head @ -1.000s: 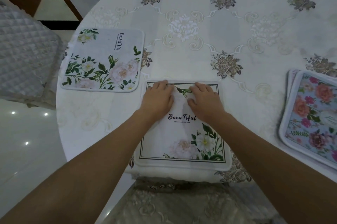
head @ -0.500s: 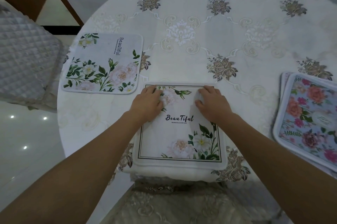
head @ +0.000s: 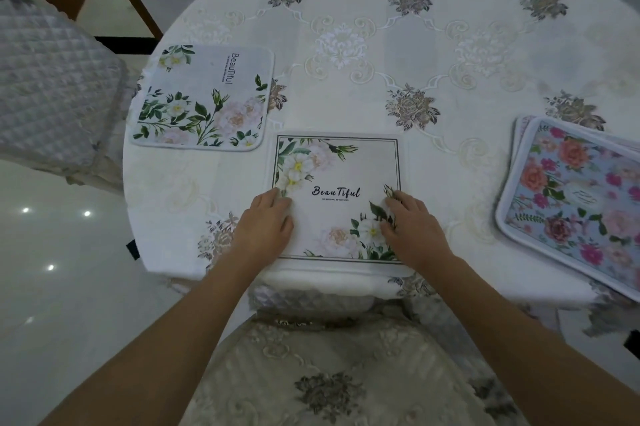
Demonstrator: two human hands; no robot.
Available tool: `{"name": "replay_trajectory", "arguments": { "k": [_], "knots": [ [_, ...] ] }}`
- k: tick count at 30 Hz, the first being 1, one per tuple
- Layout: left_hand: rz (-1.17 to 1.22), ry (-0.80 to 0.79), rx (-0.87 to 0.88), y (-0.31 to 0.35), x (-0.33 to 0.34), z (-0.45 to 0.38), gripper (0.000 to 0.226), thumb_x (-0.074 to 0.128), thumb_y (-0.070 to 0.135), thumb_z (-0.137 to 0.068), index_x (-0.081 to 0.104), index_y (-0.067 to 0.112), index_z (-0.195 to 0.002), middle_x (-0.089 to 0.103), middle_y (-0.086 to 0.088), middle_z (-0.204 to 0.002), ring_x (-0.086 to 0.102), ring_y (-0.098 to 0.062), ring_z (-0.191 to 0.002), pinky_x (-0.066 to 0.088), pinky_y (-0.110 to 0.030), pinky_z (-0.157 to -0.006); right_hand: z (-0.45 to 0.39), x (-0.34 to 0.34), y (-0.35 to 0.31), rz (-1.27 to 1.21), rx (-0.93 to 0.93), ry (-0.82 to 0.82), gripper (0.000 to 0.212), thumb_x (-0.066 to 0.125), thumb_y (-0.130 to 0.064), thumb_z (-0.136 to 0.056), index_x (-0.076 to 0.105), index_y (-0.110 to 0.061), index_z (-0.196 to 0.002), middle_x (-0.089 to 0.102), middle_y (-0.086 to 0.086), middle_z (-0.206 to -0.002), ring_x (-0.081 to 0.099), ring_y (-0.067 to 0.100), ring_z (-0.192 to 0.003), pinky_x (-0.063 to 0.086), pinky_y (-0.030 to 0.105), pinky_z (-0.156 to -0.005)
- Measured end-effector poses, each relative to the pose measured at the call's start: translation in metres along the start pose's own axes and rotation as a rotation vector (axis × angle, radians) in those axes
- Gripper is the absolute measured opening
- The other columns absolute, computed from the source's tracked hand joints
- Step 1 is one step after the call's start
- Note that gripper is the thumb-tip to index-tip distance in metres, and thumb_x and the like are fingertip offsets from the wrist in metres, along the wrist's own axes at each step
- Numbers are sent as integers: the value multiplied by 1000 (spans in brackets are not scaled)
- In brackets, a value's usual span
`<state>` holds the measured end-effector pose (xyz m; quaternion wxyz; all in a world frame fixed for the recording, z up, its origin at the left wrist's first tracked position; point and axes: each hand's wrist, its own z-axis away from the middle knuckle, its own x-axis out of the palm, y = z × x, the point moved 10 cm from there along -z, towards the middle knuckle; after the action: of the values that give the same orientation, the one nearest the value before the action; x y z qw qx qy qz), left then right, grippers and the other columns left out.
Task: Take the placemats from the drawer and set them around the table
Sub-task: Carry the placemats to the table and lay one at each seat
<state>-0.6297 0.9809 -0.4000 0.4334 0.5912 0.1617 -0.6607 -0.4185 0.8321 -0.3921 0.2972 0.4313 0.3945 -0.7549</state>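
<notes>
- Two bare hands lie flat on the square white placemat with a thin dark border and white-and-pink flower corners (head: 337, 197), which sits at the table's 6 o'clock edge.
- Black script at its middle reads "BeauTiful"; the small line beneath is too fine to read.
- The left hand (head: 266, 226) presses the mat's 8 o'clock side with straight fingers, gripping nothing.
- The right hand (head: 414, 228) presses the 4 o'clock side likewise, fingers relaxed, grasping nothing.
- A second white flower-printed placemat with rounded corners (head: 202, 98) lies at 10 o'clock, well apart from the hands, its "BeauTiful" lettering turned sideways.
- A stack of pale blue placemats with pink and orange roses (head: 575, 197) lies at 3 o'clock.
- All rest on the round table under a white embroidered tablecloth (head: 346, 44).
- A quilted grey chair cover (head: 52, 79) shows at 9 o'clock.
</notes>
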Motion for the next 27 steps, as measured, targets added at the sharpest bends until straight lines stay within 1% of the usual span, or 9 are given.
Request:
{"name": "replay_trajectory", "arguments": {
  "k": [4,8,11,13,15,17,19,24,27],
  "knots": [
    [-30,-5,-4,-2,14,40,43,48,25,-96,49,13,-137,33,-15,-154,32,-32,-140,38,-49,-108,38,15,0,-28,-4,8,52,47,-32,-98,37,-13,-146,29,8,-156,28,25,-140,34,42,-110],
    [-45,2,-12,-1,23,76,42,47,26,-97,48,16,-137,34,-13,-153,33,-33,-139,38,-51,-106,74,32,1,1,-1,28,54,50,-29,-96,38,-13,-146,30,9,-156,28,29,-142,28,47,-116],
    [-73,14,-19,-1,28,94,43,45,28,-97,48,18,-140,35,-10,-153,33,-28,-140,30,-48,-111,88,39,1,18,9,53,57,51,-28,-95,36,-13,-148,30,9,-156,26,31,-143,22,49,-118],
    [-117,38,-9,2,28,100,42,48,28,-96,51,18,-137,41,-10,-149,37,-27,-138,27,-47,-113,88,40,-1,26,23,54,56,50,-30,-96,36,-14,-148,30,10,-156,25,31,-144,19,48,-119],
    [-143,53,-7,6,27,103,40,48,28,-95,54,19,-133,45,-11,-146,41,-28,-134,27,-48,-113,86,38,-9,43,4,62,52,49,-32,-96,41,-14,-144,34,9,-154,29,30,-141,21,46,-118],
    [-129,36,-1,17,29,104,40,45,28,-96,52,20,-135,42,-10,-148,37,-27,-136,25,-47,-115,85,41,-27,56,-62,42,48,47,-32,-97,44,-14,-142,36,8,-153,31,27,-140,25,44,-115],
    [-104,26,32,34,32,104,42,43,27,-97,49,20,-138,37,-9,-151,33,-27,-139,24,-44,-115,87,49,-47,38,-126,-5,48,44,-32,-98,42,-16,-143,32,8,-155,27,27,-142,26,43,-115],
    [-81,-20,145,73,46,108,44,40,26,-99,45,20,-142,31,-9,-155,26,-27,-143,24,-41,-114,95,74,-81,24,-207,-89,50,42,-33,-99,36,-23,-147,24,6,-158,18,26,-145,24,45,-117],
    [-73,-23,157,69,48,112,44,43,26,-98,48,19,-141,34,-10,-154,29,-27,-142,27,-43,-113,99,73,-76,10,-205,-69,49,45,-32,-96,41,-22,-145,30,5,-156,24,27,-143,30,47,-114]
  ]
}}
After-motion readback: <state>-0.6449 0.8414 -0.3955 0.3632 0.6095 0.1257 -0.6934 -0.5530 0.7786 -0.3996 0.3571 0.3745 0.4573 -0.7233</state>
